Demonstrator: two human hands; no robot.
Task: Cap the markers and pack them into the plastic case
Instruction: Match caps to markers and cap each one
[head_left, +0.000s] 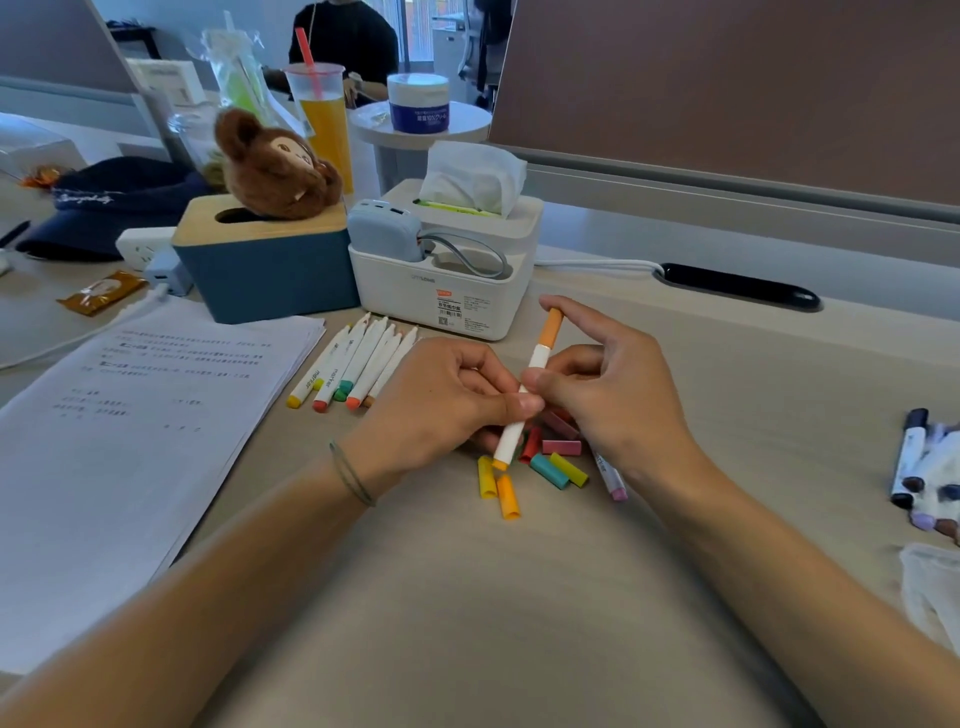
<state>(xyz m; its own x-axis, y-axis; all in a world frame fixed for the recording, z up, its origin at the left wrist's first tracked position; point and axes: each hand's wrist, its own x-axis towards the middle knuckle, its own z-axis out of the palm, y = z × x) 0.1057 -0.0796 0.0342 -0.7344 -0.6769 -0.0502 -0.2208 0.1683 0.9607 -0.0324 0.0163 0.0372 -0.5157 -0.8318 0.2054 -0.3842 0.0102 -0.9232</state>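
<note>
Right now, from the head camera, both hands hold one white marker (524, 400) tilted above the desk (519, 597). The left hand (447, 402) pinches its barrel between thumb and curled fingers. The right hand (608, 384) grips the upper barrel, forefinger resting on the orange cap (551, 326). Loose caps (540, 465) lie beneath. A row of uncapped markers (358, 364) lies just left, beside a paper stack (130, 441). More markers (924, 467) sit well right.

We see a white marker (524, 410) with an orange cap (551, 326), loose yellow, orange, teal and pink caps (540, 465) near us, and a blue tissue box (265, 265) far left.
</note>
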